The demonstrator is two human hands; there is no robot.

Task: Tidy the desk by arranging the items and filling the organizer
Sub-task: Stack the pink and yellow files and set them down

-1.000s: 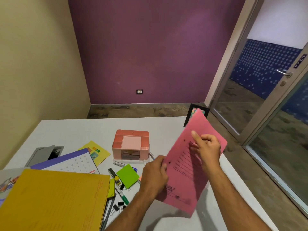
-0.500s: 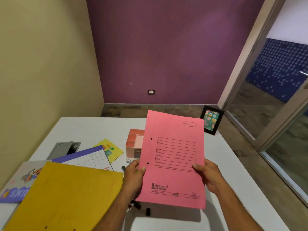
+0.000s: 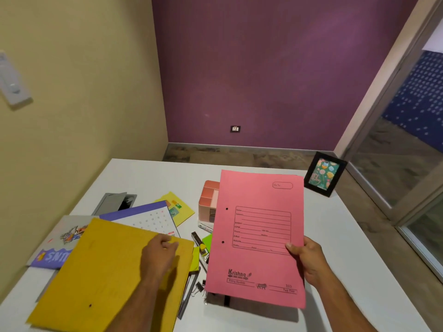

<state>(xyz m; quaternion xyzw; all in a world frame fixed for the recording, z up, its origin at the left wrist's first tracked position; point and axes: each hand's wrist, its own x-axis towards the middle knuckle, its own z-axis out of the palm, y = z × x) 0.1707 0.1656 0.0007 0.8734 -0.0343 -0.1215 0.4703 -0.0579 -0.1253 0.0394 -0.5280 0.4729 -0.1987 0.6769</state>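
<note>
We hold the pink card file folder point(image 3: 256, 238) up off the white desk point(image 3: 347, 248) in our right hand point(image 3: 309, 262), the thumb pinching its right edge over the printed form, the other fingers hidden behind the card. The folder stands nearly upright, facing us, its long axis running from near to far, its punched spine on the left. Our left hand point(image 3: 159, 256) rests on the upper right part of the yellow card file folder point(image 3: 107, 276), which lies flat at the near left of the desk; the fingers are curled at the knuckles, but we cannot tell whether they pinch the folder's edge or merely press down on it. The relation that matters is this: the yellow folder lies directly left of the pink one, well below it, with its long axis tilted against the pink folder's, and the left hand is already on it while the right hand carries the pink one. We judge that stacking the two calls for swinging the pink folder leftward and laying it flat, turned to match. Between the two folders lie loose pens, a green sticky-note pad point(image 3: 207, 242) and black binder clips point(image 3: 200, 286); the pink plastic desk organizer point(image 3: 208, 202) stands behind, partly hidden by the pink folder.
</note>
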